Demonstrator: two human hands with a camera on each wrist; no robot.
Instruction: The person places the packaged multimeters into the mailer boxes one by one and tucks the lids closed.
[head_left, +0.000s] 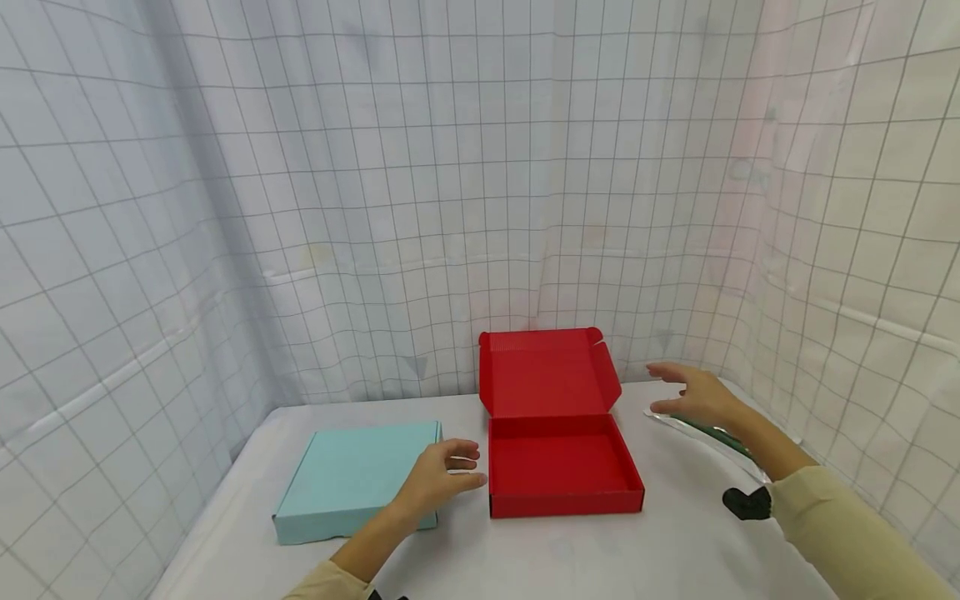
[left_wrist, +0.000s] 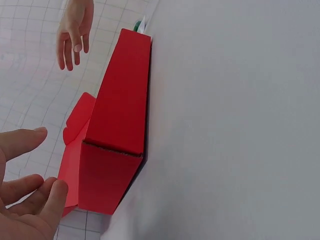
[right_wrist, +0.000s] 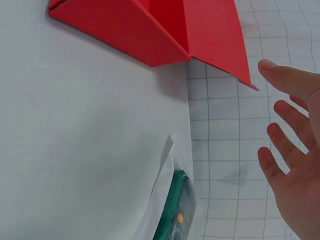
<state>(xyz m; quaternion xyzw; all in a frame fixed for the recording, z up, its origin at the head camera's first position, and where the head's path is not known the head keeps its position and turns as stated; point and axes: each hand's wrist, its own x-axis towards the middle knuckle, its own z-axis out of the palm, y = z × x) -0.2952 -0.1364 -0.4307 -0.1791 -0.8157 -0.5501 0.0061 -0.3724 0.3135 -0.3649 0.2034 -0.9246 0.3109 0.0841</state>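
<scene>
Flanking a red box (head_left: pixel 562 465), left fingers (head_left: pixel 459 447) and right fingers (head_left: pixel 671 371) spread above a white table (head_left: pixel 570 558) before gridded curtains (head_left: pixel 480 183).

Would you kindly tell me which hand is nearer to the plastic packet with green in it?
The right: the right hand is raised close to the packet, not touching it. The left hand is farther away, across the red box.

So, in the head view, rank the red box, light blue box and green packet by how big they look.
1. Red box, counting its raised lid
2. Light blue box, slightly hidden
3. Green packet, partly hidden
</scene>
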